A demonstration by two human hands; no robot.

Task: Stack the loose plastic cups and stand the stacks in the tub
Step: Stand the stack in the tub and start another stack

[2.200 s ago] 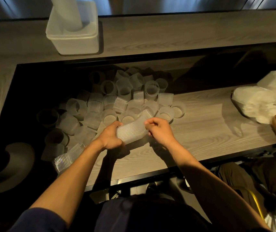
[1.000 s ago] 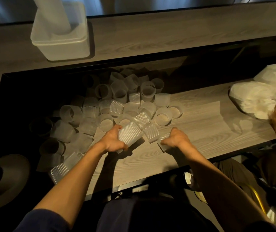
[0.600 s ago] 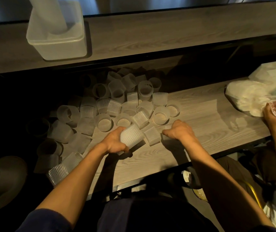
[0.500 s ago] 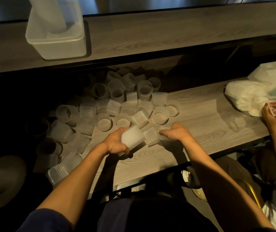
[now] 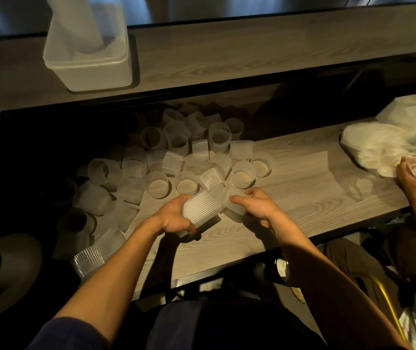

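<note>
A person's left hand (image 5: 176, 219) gripped a short ribbed stack (image 5: 200, 209) of clear plastic cups, fingers and thumb curled round it, just above a wooden table (image 5: 302, 188). The right hand (image 5: 258, 207) pinched a single cup (image 5: 236, 207) between thumb and fingers at the stack's far end; blur hid whether the two touched. Just beyond both sets of fingertips lay the loose cups (image 5: 176, 160), some upright and some on their sides, spreading into shadow to the left of the left hand's fingers. Well beyond the fingers, on a raised ledge (image 5: 252, 54), stood the tub (image 5: 88, 64) with a tall stack (image 5: 75, 21) upright inside it. Another ribbed stack (image 5: 95, 252) lay on its side near the left forearm. Far to the right of the right hand's fingers, a second person's hand (image 5: 412, 181) touched a white bag (image 5: 373, 147).
</note>
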